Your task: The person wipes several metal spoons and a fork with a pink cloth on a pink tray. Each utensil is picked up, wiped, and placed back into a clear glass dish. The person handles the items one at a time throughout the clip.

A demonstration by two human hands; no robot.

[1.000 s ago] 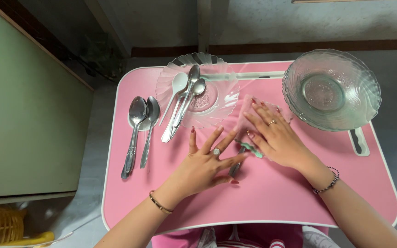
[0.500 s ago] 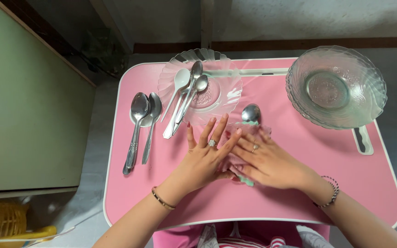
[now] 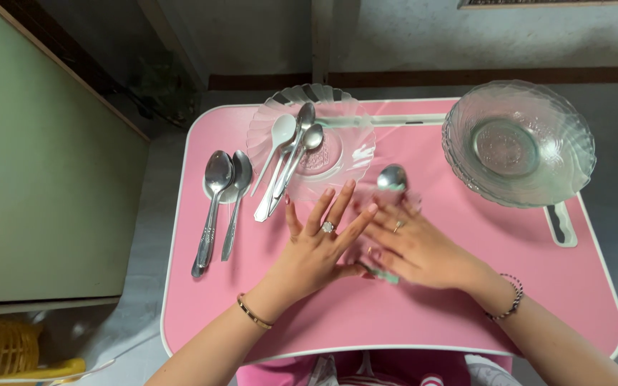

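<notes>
Since a second ago both hands have slid toward the near middle of the table, and the spoon that lay hidden under them now shows its bowl beyond the fingertips.

Nearest, the left hand [image 3: 315,251] lies flat, palm down, fingers spread wide and gripping nothing; its fingertips rest over the edge of a pink cloth [image 3: 384,214] with a green trim. Just beside it the right hand [image 3: 410,246] also lies flat and open, fingers stretched out on top of the same cloth, pressing it against the pink table [image 3: 423,314]. The two hands touch at the fingers. The cloth is wrapped around a metal spoon [image 3: 392,176] near the table's middle; only the spoon's bowl sticks out at the far end of the cloth, and the handle is hidden beneath cloth and hands.

Toward the left edge two large metal spoons [image 3: 217,200] lie side by side, bowls pointing to the far edge, over a round recess in the table.

Farther off, near the far edge and left of centre, a clear glass plate [image 3: 337,118] carries a white plastic spoon [image 3: 273,146] and two metal spoons [image 3: 296,154], their handles hanging over its near rim. At the far right corner stands a clear glass bowl [image 3: 520,143] with a scalloped rim, well apart from the hands.
</notes>
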